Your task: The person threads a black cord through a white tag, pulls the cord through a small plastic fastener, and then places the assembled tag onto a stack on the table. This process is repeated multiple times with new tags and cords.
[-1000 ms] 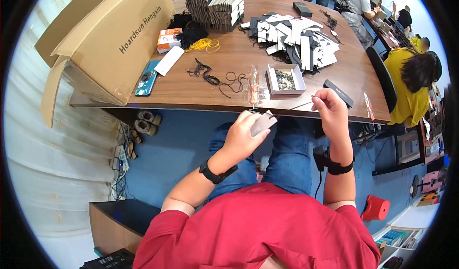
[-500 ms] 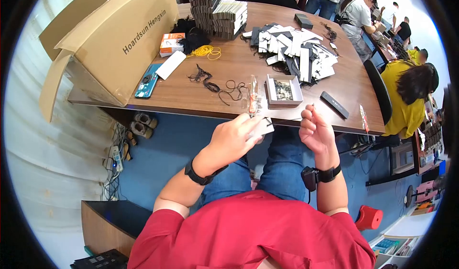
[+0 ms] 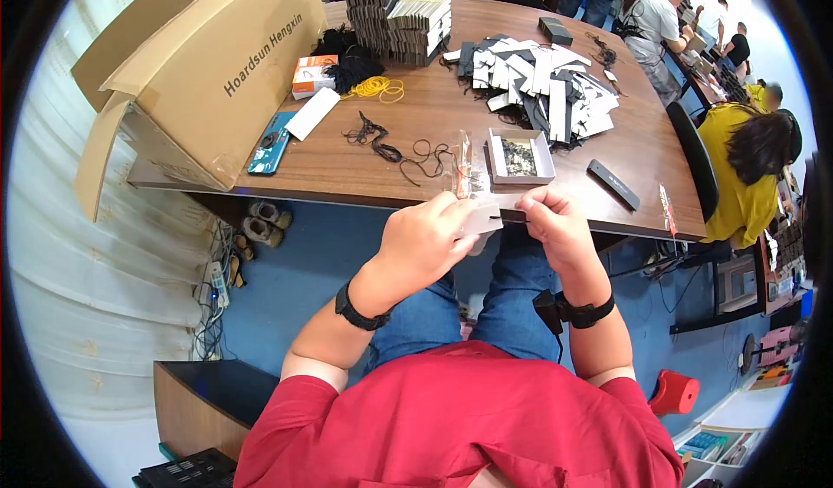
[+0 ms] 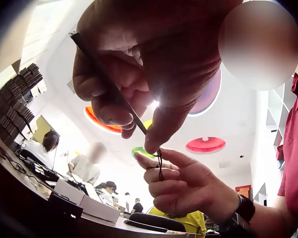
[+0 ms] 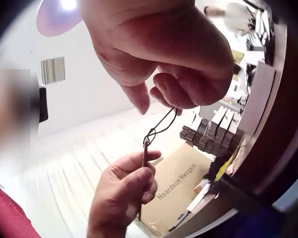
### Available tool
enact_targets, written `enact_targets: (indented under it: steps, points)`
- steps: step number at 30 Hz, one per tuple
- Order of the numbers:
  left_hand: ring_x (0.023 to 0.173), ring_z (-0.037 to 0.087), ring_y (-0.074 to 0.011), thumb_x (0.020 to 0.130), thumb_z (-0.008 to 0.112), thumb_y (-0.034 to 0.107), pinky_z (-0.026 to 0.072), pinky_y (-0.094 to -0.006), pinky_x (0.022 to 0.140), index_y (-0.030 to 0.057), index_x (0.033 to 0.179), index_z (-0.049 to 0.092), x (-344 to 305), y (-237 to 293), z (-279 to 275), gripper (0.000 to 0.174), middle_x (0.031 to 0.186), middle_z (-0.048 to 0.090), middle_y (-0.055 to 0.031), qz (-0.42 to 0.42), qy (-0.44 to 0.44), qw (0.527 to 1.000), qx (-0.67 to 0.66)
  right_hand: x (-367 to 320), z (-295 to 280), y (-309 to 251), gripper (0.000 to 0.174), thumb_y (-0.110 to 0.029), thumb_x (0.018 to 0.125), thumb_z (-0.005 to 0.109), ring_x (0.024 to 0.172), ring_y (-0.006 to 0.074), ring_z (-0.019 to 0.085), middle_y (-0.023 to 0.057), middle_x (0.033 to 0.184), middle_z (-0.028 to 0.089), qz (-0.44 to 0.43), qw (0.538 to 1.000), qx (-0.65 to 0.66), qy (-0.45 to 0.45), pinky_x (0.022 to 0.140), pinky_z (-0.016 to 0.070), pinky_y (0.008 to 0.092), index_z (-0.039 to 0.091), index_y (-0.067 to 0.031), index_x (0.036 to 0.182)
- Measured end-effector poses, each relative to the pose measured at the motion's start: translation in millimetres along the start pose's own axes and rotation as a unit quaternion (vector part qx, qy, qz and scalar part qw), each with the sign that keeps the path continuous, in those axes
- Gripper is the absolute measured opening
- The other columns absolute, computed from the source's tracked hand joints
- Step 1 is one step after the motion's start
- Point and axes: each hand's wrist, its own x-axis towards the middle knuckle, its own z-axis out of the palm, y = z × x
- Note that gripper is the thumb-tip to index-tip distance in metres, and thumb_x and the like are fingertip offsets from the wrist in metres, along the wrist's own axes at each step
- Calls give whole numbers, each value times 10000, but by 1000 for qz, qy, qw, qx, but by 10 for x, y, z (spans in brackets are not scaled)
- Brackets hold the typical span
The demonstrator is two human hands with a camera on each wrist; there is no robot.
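Pinching card (image 3: 482,219) and cord (image 5: 150,136), hands (image 3: 418,240) (image 3: 560,229) close

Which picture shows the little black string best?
Right wrist view: the black string stretches out, close and clear. The left wrist view shows it against the right hand; the head view, only a tiny dark bit.

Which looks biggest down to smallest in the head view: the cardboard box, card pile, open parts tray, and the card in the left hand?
1. Cardboard box
2. Card pile
3. Open parts tray
4. Held card, partly covered by the left hand, judged by what shows
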Motion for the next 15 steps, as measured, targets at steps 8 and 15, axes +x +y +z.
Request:
enact_targets:
  steps: [8,15]
  points:
    - [654,595,-261,706,721,187,481,-344,559,90,1057,603,-40,-55,46,383,799,557,-73,-1,-21,1000,7,-242,19,-237,113,-95,768,695,567,234,500,90,638,517,-219,841,-494,-12,532,394,317,657,-8,829]
    - [682,603,-255,721,718,208,491,-339,583,83,1069,614,-42,-119,29,384,807,567,-76,47,-61,994,-72,-203,-91,-217,110,-100,823,648,664,160,529,48,700,569,-110,948,-297,12,634,410,266,648,7,798]
